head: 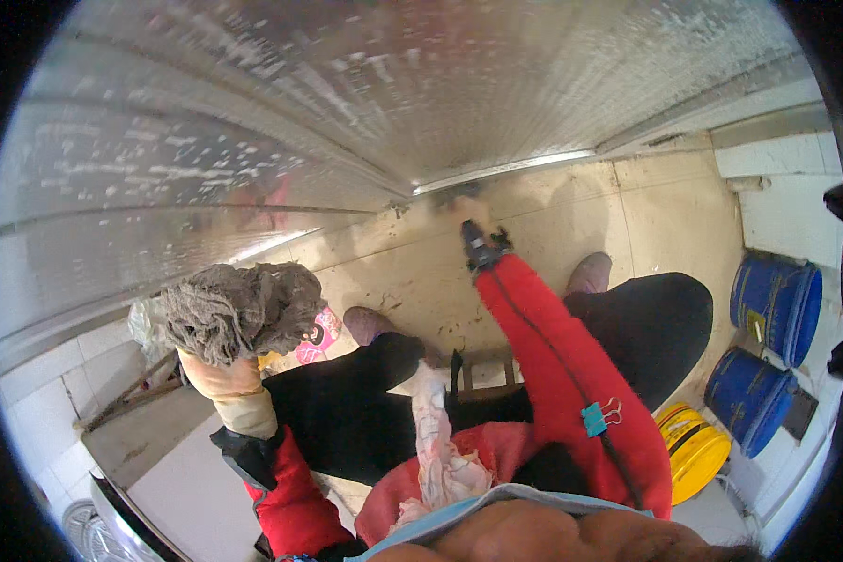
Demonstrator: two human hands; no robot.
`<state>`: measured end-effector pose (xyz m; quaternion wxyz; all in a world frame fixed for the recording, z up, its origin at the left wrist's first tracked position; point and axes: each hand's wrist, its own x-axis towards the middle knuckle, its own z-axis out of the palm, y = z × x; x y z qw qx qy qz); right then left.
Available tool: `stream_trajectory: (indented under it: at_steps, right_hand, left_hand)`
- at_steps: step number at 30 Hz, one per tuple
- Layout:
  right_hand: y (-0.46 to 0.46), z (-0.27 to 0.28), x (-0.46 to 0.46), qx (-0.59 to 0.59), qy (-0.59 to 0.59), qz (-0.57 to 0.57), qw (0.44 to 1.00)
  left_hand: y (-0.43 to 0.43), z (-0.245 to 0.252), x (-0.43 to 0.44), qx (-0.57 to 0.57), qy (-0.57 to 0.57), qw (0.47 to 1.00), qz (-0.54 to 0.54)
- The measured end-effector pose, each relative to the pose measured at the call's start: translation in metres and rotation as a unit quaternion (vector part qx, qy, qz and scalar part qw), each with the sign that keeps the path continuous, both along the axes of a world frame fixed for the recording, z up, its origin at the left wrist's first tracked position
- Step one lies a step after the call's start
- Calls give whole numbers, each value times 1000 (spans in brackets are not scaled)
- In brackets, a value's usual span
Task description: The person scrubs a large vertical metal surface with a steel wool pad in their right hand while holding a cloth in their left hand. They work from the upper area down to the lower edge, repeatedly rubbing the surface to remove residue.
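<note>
My left hand (pixel 221 383) is raised at the left and grips a bunched grey cloth (pixel 246 312), whose folds cover most of the fingers. A pale cuff wraps that wrist. Farther ahead, my right hand (pixel 472 209) reaches down to the lower edge of a metal panel (pixel 506 84). Motion blurs it. A dark patch (pixel 456 193) lies at its fingertips, and whether it is a held thing or shadow is unclear. The panel has a streaked, shiny surface with pale wet-looking marks. A second metal face (pixel 183 147) meets it at a corner on the left.
Beige floor tiles (pixel 421 274) lie between my shoes. Two blue buckets (pixel 773 305) and a yellow bucket (pixel 692 449) stand at the right by a white tiled wall. A pink patterned item (pixel 321 337) lies behind the cloth. At lower left is a white-topped surface (pixel 175 456).
</note>
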<state>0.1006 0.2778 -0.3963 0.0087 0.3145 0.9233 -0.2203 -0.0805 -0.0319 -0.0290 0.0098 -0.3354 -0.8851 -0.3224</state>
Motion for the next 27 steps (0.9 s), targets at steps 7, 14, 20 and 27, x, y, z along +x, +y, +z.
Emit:
stream_trajectory:
  at_steps: [7, 14, 20, 27]
  right_hand:
    - [-1, 16, -7, 5, -21, 7, 1000]
    - [-34, 27, -53, -14, -3, 48, 999]
    - [-38, 49, -62, -39, 27, 70, 996]
    - [91, 60, 51, -9, 41, -174, 984]
  left_hand:
    - [-17, -3, 1, 182, -171, 966, 71]
    - [-13, 6, 5, 174, -149, 968, 101]
    - [-17, 2, 3, 258, -237, 935, 48]
    - [-2, 5, 2, 147, -138, 979, -21]
